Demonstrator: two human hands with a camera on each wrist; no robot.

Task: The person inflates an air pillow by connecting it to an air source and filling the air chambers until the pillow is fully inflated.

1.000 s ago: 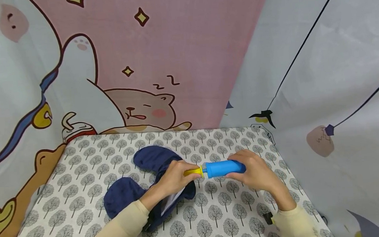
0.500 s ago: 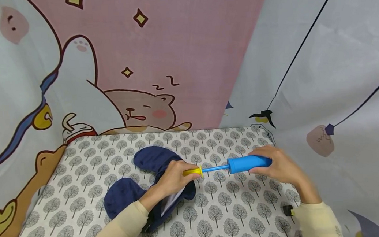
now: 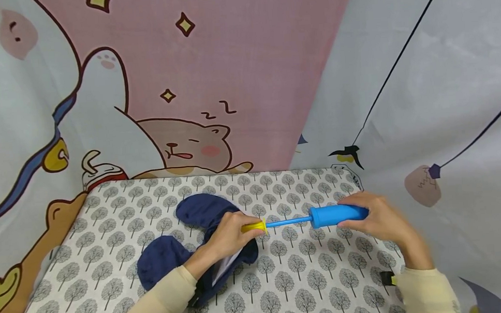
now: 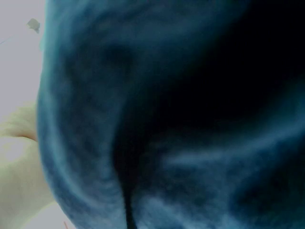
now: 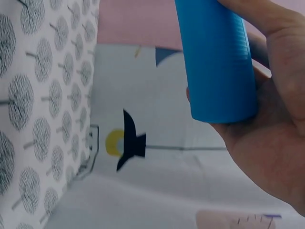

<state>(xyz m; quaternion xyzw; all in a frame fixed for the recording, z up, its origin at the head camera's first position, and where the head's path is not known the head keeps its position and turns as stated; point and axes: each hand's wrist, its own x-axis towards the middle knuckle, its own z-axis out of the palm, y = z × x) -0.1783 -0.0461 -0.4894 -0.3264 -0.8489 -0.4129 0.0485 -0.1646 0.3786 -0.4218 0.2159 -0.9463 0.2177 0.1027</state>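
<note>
A blue hand air pump (image 3: 335, 215) is held level above the cloth, drawn out so that its thin blue rod (image 3: 287, 222) shows. My right hand (image 3: 379, 218) grips the blue barrel (image 5: 217, 62) at its far end, thumb and fingers on opposite sides. The pump's yellow end piece (image 3: 255, 227) is pinched by my left hand (image 3: 229, 233), over a navy plush neck pillow (image 3: 159, 260). White lining (image 3: 228, 265) shows in an opening in the pillow, partly behind the left forearm. Dark blue fabric (image 4: 81, 119) fills most of the left wrist view, blurred.
The table is covered with a white cloth (image 3: 286, 290) printed with grey trees. Cartoon-printed hangings (image 3: 248, 55) stand upright behind it and on both sides. A small black object (image 3: 388, 278) sits beside the right sleeve.
My right hand has drawn the pump barrel to the right, away from the left hand, exposing a long stretch of rod. The left hand and the pillow have stayed in place.
</note>
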